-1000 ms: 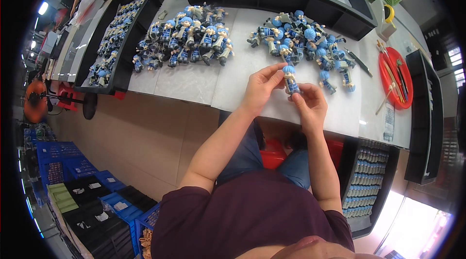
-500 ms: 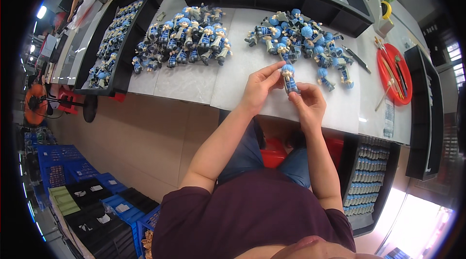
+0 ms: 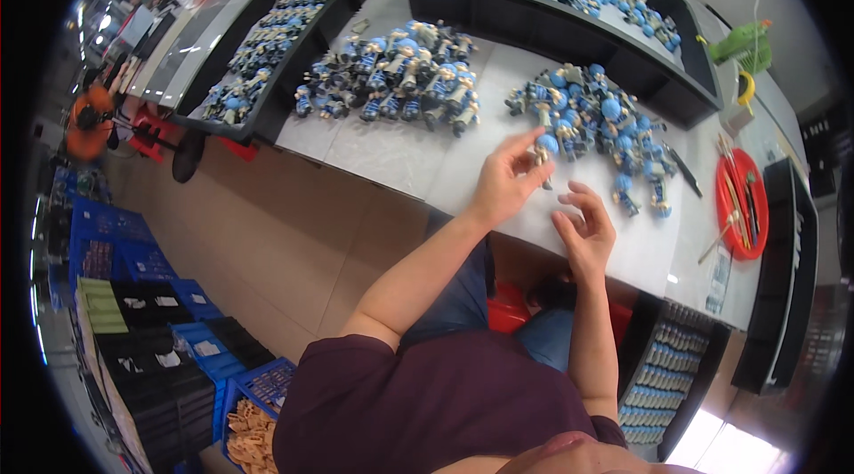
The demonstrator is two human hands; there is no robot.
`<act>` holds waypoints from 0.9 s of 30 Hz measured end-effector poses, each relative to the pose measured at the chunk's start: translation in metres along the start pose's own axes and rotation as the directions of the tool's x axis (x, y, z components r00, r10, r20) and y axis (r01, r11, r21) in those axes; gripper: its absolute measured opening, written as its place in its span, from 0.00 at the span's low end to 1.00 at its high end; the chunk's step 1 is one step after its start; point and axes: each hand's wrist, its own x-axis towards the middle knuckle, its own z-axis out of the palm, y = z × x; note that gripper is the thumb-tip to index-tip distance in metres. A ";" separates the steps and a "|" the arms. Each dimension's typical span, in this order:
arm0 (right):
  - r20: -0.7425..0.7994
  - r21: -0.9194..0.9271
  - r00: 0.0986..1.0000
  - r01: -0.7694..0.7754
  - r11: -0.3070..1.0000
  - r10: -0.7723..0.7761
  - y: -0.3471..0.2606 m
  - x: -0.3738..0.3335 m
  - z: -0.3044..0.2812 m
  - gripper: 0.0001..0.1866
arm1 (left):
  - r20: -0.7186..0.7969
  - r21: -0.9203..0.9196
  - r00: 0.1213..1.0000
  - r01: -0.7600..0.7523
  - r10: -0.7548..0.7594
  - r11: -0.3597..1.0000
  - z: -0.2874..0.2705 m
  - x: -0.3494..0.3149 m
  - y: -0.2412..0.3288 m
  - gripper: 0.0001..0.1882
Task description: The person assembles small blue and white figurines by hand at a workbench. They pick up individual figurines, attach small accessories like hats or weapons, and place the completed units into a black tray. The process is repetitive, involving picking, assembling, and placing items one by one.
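Between the thumb and fingers of my left hand (image 3: 509,179) is a small blue-haired figurine (image 3: 545,148), held upright above the white tabletop. My right hand (image 3: 587,229) hovers just to the right of it, fingers apart and curved, with nothing in them. Beyond my hands lies a loose pile of similar figurines (image 3: 583,109); two or so lie apart at its near right edge. A second, larger heap of figurines (image 3: 400,74) covers the table to the left.
A black tray (image 3: 534,25) of figurines stands at the back, another black tray (image 3: 267,109) at the left. To the right are a dark pen-like tool (image 3: 683,170), a red dish (image 3: 758,238) with brushes, and a yellow tape roll (image 3: 745,90). Figurine rows fill a crate (image 3: 636,376) below the table edge.
My right hand has let go of the figurine and drawn off to the right, its fingers opening. The left hand keeps the figurine. The whole view has shifted and tilted.
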 end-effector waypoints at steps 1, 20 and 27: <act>-0.004 -0.013 1.000 0.000 1.000 0.000 0.001 0.000 -0.001 0.16 | -0.039 0.054 0.996 -0.083 0.085 0.995 -0.006 0.005 0.004 0.25; -0.003 0.014 1.000 0.017 1.000 -0.017 0.010 -0.003 -0.003 0.14 | -0.453 0.862 0.811 0.504 0.370 -0.050 -0.367 0.055 0.161 0.16; 0.027 -0.304 0.979 0.200 0.931 -0.201 -0.022 -0.001 -0.004 0.10 | -0.290 0.955 0.936 0.268 0.201 0.128 -0.471 0.050 0.162 0.12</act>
